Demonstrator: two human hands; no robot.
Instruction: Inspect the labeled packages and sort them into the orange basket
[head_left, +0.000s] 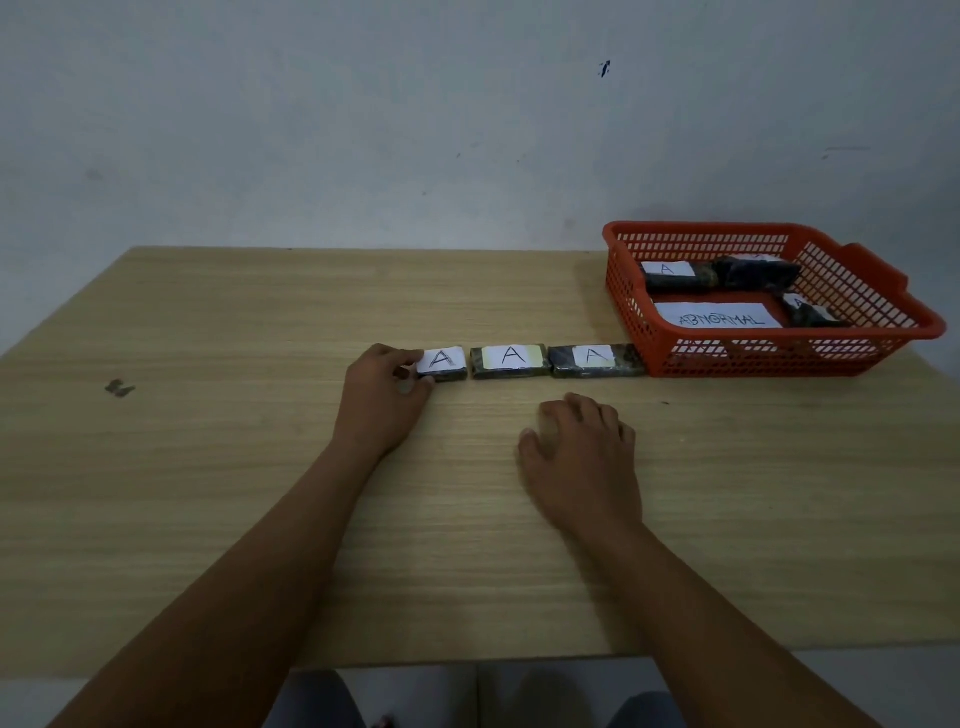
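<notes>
Knees in grey cloth (322, 701) show at the bottom edge, cut off by the frame and half hidden under the wooden table (208, 519). Both bare forearms reach out over it. Nearer of the two, the right hand (582, 457) rests palm down on the wood, fingers loosely curled and holding nothing; its fingertips are blurred. Farther out, the left hand (384, 400) pinches the left package (441, 364) by its left end, thumb on the near side and fingers over the top, hiding that end. Beside it in a row lie the middle package (510, 360) and the right package (596, 360), each with a paper label marked A (the right one's far end touches or nearly touches the basket; I cannot tell which). The orange basket (878, 358) sits at the far right corner, holding a sheet reading ABNORMAL (719, 317) and several dark packages (722, 274), some labels only partly visible. A small dark mark (120, 388) on the table's left is too blurred to identify.
</notes>
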